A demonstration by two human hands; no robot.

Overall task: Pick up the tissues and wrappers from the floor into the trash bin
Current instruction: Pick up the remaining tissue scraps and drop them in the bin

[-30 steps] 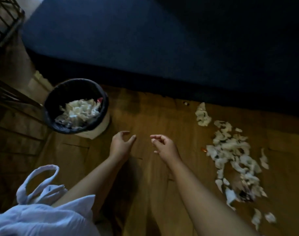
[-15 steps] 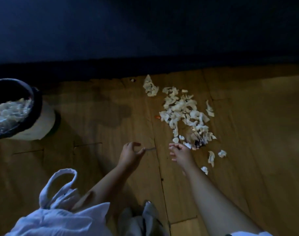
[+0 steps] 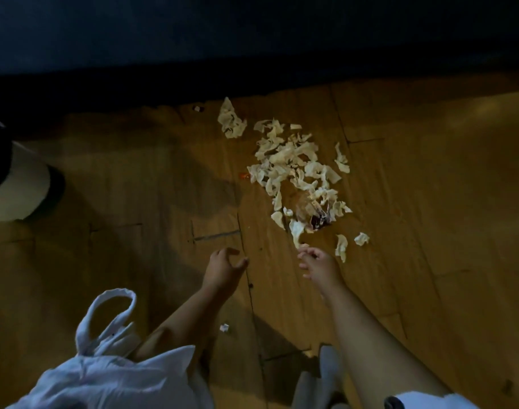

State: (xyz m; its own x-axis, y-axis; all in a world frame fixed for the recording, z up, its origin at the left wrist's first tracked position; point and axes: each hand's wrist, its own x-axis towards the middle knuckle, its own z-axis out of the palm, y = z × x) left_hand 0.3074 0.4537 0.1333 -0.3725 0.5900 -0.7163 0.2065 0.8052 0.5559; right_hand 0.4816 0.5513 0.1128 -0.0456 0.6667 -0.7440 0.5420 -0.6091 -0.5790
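Down by the person's body, white cloth bunched at the near edge of the floor, with a looped white strap standing up from it. One tiny white scrap lay alone on the boards between the two forearms.

Out went both arms over the wooden planks. The left hand hung palm-down with fingers curled and spread apart from the thumb, a loose open claw, nothing in it and nothing touched that I could make out. The right hand sat just short of the litter, fingers bent in, tips drawn close together; the light was too dim to tell whether they pinched the nearest strip of tissue or only met its tail end.

Beyond those fingertips, the pile of torn tissues spread across the middle of the floor toward its far edge, pale shreds overlapping. A dark, shiny wrapper lay in the near end of the heap, partly under the shreds. Two stray pieces lay just right of the right hand. A bigger crumpled tissue sat at the far end, near the dark wall.

Over at the left edge, well apart from the heap, stood the trash bin, only its pale side and a sliver of black liner showing.
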